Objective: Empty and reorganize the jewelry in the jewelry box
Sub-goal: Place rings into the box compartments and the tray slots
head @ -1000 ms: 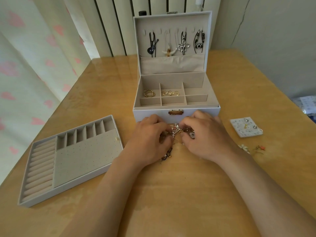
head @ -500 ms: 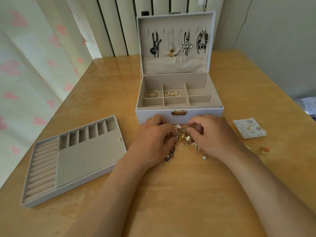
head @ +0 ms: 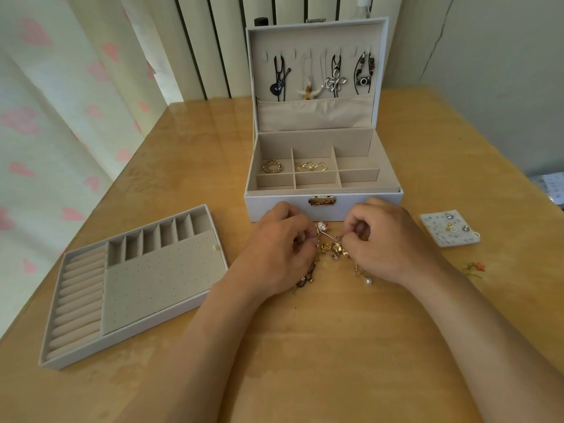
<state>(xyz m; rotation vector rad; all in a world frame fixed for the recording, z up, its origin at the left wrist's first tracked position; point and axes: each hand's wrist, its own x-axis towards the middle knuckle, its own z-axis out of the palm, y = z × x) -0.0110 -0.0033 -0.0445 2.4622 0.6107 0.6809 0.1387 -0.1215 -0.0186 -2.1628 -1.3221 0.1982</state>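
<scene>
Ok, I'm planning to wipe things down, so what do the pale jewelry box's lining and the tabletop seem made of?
The beige lining of the pale grey jewelry box looks like matte velvety fabric, showing no glare. The yellowish-brown tabletop looks like varnished wood or laminate: grain streaks, glossy reflections.

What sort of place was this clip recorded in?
Probably a room at home, perhaps a bedroom: a curtain with pink hearts hangs on the left, a wooden table stands against what looks like a radiator, and a personal jewelry box sits open on it.
</scene>
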